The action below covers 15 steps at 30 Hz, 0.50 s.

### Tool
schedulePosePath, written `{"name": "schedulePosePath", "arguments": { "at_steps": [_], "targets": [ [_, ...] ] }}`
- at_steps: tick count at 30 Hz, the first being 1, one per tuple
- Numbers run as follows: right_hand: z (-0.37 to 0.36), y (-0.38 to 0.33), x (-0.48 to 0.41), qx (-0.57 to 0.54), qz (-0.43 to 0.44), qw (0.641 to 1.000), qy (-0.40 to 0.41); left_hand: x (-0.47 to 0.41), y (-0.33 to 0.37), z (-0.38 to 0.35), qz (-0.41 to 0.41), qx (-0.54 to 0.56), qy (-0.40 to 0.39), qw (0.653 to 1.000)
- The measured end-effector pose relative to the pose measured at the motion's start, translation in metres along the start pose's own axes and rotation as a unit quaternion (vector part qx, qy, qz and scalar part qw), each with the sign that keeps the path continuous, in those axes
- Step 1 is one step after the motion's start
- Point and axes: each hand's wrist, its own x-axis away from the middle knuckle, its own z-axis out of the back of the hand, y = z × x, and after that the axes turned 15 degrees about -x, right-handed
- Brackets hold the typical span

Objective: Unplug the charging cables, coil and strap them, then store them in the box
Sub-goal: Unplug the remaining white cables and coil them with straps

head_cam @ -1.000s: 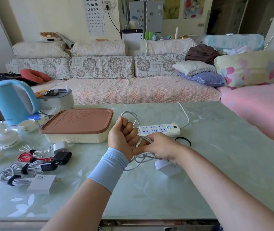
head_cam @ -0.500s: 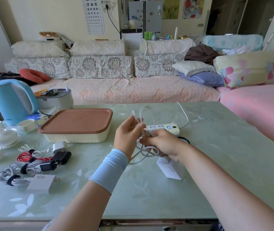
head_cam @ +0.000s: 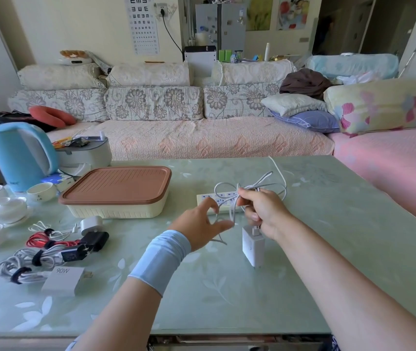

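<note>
My right hand [head_cam: 262, 211] grips a loosely coiled white charging cable [head_cam: 250, 188] above the table, loops sticking out to both sides. A white charger block [head_cam: 252, 243] hangs from the cable under that hand. My left hand [head_cam: 202, 224], in a light blue wrist sleeve, is just left of the cable with fingers spread and holds nothing. A white power strip [head_cam: 214, 201] lies behind the hands. The cream box with a brown lid [head_cam: 118, 191] stands closed to the left. Strapped cables and chargers [head_cam: 47, 252] lie at the near left.
A blue kettle [head_cam: 19, 155], white cups and bowls [head_cam: 4, 206] and a grey appliance [head_cam: 85, 153] crowd the table's far left. A sofa [head_cam: 189, 140] runs behind the green glass table [head_cam: 328, 236]. A white 90W charger [head_cam: 62, 277] lies near the front left.
My left hand has let go of the cable and moved down and left, fingers opening. My right hand has lifted the coil up and to the right, raising the charger block off the table.
</note>
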Motion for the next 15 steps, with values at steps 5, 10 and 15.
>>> {"name": "schedulePosePath", "arguments": {
  "at_steps": [5, 10, 15],
  "targets": [
    [0.001, -0.006, 0.001, -0.117, -0.055, 0.991, -0.034, -0.004, -0.008, 0.001, 0.04, -0.082, -0.064, 0.994],
    [0.005, -0.006, -0.003, -0.13, -0.035, 0.991, -0.015, -0.004, -0.024, 0.015, 0.073, -0.144, -0.129, 0.978],
    [-0.004, 0.003, 0.001, -0.018, -0.037, 0.998, -0.048, -0.004, -0.031, 0.005, 0.023, -0.048, -0.113, 0.992]
  ]
}}
